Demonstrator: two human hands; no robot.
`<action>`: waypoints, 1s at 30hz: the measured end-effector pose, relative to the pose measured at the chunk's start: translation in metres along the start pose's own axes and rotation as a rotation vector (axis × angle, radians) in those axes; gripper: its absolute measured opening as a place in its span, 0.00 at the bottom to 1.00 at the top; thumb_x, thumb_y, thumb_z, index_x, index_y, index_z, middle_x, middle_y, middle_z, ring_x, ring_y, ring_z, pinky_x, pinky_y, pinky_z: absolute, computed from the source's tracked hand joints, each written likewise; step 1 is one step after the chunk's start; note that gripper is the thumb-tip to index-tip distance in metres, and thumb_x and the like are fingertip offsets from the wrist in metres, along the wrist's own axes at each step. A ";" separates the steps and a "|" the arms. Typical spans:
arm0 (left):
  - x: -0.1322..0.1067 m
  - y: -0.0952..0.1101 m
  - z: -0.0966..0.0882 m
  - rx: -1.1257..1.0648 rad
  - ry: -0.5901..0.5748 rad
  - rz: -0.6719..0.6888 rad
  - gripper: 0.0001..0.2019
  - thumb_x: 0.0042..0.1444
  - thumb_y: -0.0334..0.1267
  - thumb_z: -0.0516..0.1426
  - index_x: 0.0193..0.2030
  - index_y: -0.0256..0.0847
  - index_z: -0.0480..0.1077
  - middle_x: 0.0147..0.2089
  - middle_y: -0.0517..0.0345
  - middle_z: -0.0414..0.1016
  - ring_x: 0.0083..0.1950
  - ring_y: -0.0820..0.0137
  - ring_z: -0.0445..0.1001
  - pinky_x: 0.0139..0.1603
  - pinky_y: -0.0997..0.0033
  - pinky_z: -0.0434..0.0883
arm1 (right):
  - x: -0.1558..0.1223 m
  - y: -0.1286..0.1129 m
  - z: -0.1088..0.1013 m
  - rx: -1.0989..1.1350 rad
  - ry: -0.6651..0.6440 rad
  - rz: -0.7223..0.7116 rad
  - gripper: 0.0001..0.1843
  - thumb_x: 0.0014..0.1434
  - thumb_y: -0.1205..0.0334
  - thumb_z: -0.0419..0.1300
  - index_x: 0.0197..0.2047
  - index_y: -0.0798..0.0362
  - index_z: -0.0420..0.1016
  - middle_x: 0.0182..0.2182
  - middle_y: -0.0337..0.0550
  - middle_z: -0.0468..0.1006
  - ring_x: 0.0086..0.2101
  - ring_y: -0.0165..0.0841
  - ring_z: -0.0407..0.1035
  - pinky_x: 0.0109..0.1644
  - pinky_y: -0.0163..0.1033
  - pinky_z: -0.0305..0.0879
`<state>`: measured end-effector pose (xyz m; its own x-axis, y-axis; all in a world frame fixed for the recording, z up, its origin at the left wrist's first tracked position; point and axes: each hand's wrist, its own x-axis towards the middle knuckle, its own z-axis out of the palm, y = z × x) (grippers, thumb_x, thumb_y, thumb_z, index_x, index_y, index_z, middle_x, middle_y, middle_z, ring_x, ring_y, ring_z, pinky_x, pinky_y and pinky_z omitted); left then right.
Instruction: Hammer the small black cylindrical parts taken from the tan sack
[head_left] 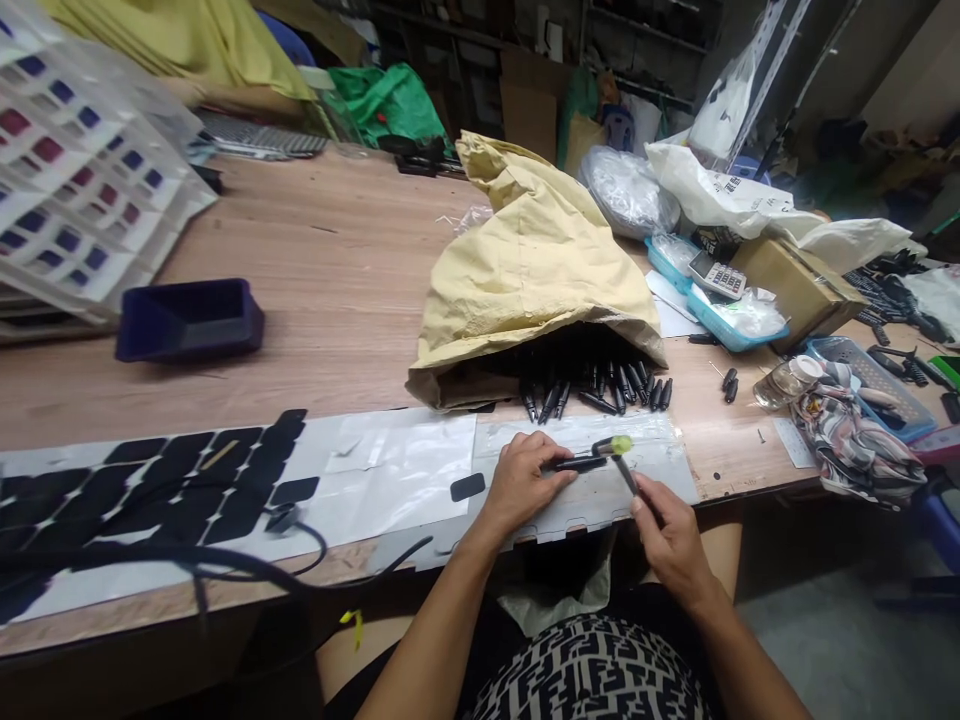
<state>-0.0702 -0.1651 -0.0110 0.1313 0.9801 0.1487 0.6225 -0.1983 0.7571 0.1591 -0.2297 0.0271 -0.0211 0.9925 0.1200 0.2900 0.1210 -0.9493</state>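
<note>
My left hand point(521, 482) is closed around a slim black pen-like part point(579, 464), pressing it on a white sheet point(405, 470) at the table's front edge. My right hand point(671, 535) is closed on the dark shaft of a small tool point(621, 458) with a yellow-green top, whose upper end meets the black part. Just beyond, several similar black parts point(600, 385) spill from the mouth of a yellow sack point(532, 270) lying on the wooden table point(330, 260).
Black flat pads point(187, 480) lie on the sheet at left, with a black cable point(225, 565) across them. A dark blue tray point(187, 320) and stacked clear trays point(67, 170) sit left. Right: a calculator point(718, 278), blue baskets point(731, 320), a cardboard box point(799, 285), a jar point(784, 382).
</note>
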 end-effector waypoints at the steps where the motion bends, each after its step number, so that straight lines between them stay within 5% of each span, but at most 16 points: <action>1: 0.000 0.000 0.000 -0.004 -0.008 0.002 0.08 0.51 0.38 0.65 0.40 0.48 0.80 0.39 0.57 0.77 0.46 0.59 0.70 0.50 0.56 0.66 | -0.002 -0.002 0.002 -0.068 -0.031 -0.072 0.19 0.62 0.62 0.63 0.56 0.47 0.80 0.50 0.48 0.81 0.50 0.45 0.75 0.57 0.51 0.72; 3: -0.001 0.000 -0.001 -0.010 -0.019 0.000 0.08 0.50 0.38 0.66 0.39 0.48 0.80 0.39 0.57 0.78 0.46 0.58 0.70 0.50 0.55 0.65 | -0.004 -0.004 0.005 -0.183 -0.099 -0.179 0.23 0.64 0.67 0.59 0.61 0.45 0.76 0.52 0.47 0.80 0.53 0.45 0.74 0.61 0.54 0.69; 8: 0.001 0.002 -0.002 -0.031 -0.027 -0.021 0.05 0.49 0.37 0.66 0.36 0.47 0.80 0.37 0.58 0.78 0.46 0.59 0.69 0.51 0.55 0.64 | -0.006 -0.006 0.012 -0.276 -0.140 -0.244 0.27 0.65 0.70 0.57 0.64 0.41 0.73 0.44 0.46 0.82 0.43 0.42 0.77 0.52 0.48 0.74; 15: 0.003 0.005 -0.004 -0.058 -0.042 -0.045 0.04 0.49 0.35 0.66 0.33 0.46 0.80 0.36 0.60 0.77 0.44 0.62 0.68 0.51 0.57 0.63 | -0.007 -0.003 0.017 -0.569 -0.175 -0.385 0.26 0.68 0.71 0.51 0.66 0.50 0.71 0.34 0.45 0.77 0.30 0.33 0.73 0.37 0.35 0.73; 30: 0.000 0.005 0.000 -0.038 0.004 -0.023 0.03 0.46 0.33 0.67 0.28 0.46 0.79 0.32 0.61 0.76 0.43 0.62 0.68 0.49 0.57 0.63 | -0.005 0.001 0.001 -0.461 -0.160 -0.333 0.23 0.68 0.68 0.52 0.64 0.47 0.72 0.40 0.47 0.80 0.41 0.37 0.77 0.48 0.41 0.75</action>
<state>-0.0671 -0.1659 -0.0068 0.1139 0.9845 0.1334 0.5960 -0.1752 0.7837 0.1583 -0.2350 0.0256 -0.3164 0.8963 0.3108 0.6278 0.4434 -0.6397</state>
